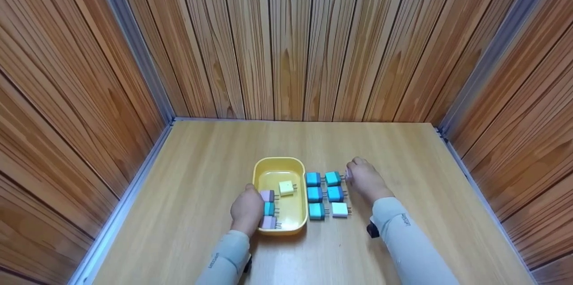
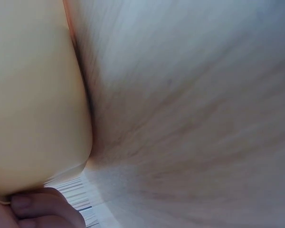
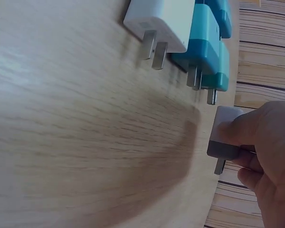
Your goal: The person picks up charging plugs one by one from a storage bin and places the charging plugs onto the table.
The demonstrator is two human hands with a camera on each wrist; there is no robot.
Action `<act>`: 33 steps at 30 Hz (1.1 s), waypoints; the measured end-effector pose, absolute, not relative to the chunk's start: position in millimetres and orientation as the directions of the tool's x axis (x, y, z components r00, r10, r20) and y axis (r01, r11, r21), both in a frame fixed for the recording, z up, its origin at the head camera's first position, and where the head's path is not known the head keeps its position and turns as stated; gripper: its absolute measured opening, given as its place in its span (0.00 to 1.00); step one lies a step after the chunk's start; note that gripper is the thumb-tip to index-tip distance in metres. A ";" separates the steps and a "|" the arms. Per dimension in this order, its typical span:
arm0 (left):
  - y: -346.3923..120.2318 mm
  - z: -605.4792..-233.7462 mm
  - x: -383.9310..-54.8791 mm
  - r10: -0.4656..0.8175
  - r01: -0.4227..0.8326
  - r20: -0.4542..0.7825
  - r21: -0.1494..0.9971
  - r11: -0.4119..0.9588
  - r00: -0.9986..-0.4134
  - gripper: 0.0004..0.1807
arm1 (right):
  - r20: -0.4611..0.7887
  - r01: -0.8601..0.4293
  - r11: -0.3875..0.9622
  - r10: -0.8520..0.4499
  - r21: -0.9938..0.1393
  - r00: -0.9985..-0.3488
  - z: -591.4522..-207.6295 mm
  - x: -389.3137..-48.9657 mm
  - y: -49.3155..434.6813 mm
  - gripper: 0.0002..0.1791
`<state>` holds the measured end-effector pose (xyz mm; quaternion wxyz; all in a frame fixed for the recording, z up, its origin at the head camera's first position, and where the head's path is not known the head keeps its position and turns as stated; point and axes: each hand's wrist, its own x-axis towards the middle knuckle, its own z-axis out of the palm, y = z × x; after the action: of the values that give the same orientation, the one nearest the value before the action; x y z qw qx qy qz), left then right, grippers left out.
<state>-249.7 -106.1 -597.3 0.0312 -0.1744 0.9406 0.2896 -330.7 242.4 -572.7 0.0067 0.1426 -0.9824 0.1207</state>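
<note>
My left hand (image 1: 247, 209) grips the left side of a yellow plastic tray (image 1: 293, 209), its fingers curled at the rim in the left wrist view. Inside lie a cream plug charger (image 1: 285, 188), two lilac chargers and a teal charger (image 1: 269, 209), the left ones partly hidden by the hand. My right hand (image 1: 367, 180) pinches a lilac-and-grey plug charger (image 3: 223, 148) between thumb and fingers, prongs pointing away from the other chargers. That charger is close beside the back right teal charger (image 1: 333, 178).
Right of the tray, several blue-and-teal chargers (image 1: 314, 194) stand in two columns with a white charger (image 1: 339, 210) at the front right. The wooden table (image 1: 215, 151) is enclosed by wood-plank walls (image 1: 286, 52) at the back and both sides.
</note>
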 end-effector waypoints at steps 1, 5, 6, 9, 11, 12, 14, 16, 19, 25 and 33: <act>-105.6 -597.1 -249.4 -0.314 -0.351 -0.163 0.537 0.767 -0.935 0.22 | 0.045 -0.277 0.929 -0.274 -0.247 -0.961 -574.1 -330.7 242.8 0.17; -104.6 -595.7 -248.8 -0.328 -0.378 -0.192 0.558 0.739 -0.925 0.24 | 0.003 -0.221 0.899 -0.238 -0.377 -0.971 -582.3 -330.3 243.6 0.14; -104.8 -595.5 -248.9 -0.330 -0.382 -0.196 0.560 0.735 -0.923 0.24 | -0.004 -0.210 0.891 -0.231 -0.403 -0.973 -584.5 -330.5 243.5 0.13; -105.0 -595.8 -249.6 -0.331 -0.384 -0.199 0.559 0.735 -0.923 0.24 | 0.004 -0.213 0.889 -0.232 -0.406 -0.973 -589.3 -330.9 243.1 0.13; -105.3 -596.7 -250.1 -0.325 -0.369 -0.180 0.544 0.753 -0.928 0.23 | 0.030 -0.255 0.909 -0.260 -0.330 -0.965 -591.4 -331.7 242.7 0.12; -105.5 -597.3 -250.4 -0.322 -0.361 -0.170 0.537 0.762 -0.931 0.22 | 0.040 -0.274 0.915 -0.275 -0.294 -0.961 -592.3 -332.0 242.8 0.11; -105.7 -597.8 -250.6 -0.317 -0.352 -0.160 0.530 0.771 -0.935 0.22 | 0.059 -0.318 0.927 -0.312 -0.201 -0.948 -593.8 -332.4 242.9 0.12; -105.9 -598.1 -250.7 -0.313 -0.352 -0.165 0.530 0.772 -0.935 0.23 | 0.059 -0.322 0.929 -0.317 -0.181 -0.947 -595.0 -333.0 243.2 0.12; -106.0 -597.2 -249.9 -0.326 -0.382 -0.202 0.567 0.730 -0.924 0.25 | 0.060 -0.317 0.930 -0.312 -0.187 -0.948 -596.3 -333.6 243.4 0.12; -106.0 -595.8 -248.1 -0.338 -0.396 -0.212 0.591 0.703 -0.917 0.26 | 0.060 -0.312 0.928 -0.306 -0.203 -0.950 -597.6 -335.0 244.4 0.11; -104.9 -595.5 -248.7 -0.344 -0.405 -0.220 0.594 0.695 -0.913 0.29 | 0.058 -0.316 0.920 -0.311 -0.231 -0.949 -594.5 -333.8 244.9 0.12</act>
<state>-248.7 -104.9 -595.5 0.0461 -0.2035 0.9196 0.3330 -333.8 244.9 -594.5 0.0102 0.1600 -0.9798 0.1195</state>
